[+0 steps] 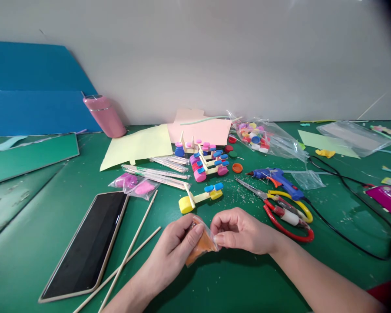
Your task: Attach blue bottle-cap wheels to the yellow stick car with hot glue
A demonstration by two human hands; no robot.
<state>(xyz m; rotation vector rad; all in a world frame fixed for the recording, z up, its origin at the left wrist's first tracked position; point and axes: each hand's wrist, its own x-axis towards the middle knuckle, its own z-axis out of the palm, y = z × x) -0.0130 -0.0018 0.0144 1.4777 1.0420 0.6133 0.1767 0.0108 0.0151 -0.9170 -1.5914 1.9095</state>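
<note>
Between my hands is a small clear plastic bag with something orange inside, perhaps clay point(202, 245). My left hand point(177, 241) is closed around its left side, thumb on top. With thumb and fingertips, my right hand point(239, 230) pinches the bag's right edge. Just beyond them stands a small figure of yellow clay, pale sticks and blue pieces point(200, 198). Behind it are several similar pink and blue figures point(211, 165). A clear packet of purple and pink clay point(135, 184) lies to the left.
On the right lie red-and-yellow-handled scissors point(286, 213) and a blue glue gun point(276, 178) with a black cord. A tablet or large phone point(84, 248) and two crossed wooden sticks point(130, 252) are on the left. Further back stand a pink tumbler point(106, 116) and a bag of bottle caps point(257, 134).
</note>
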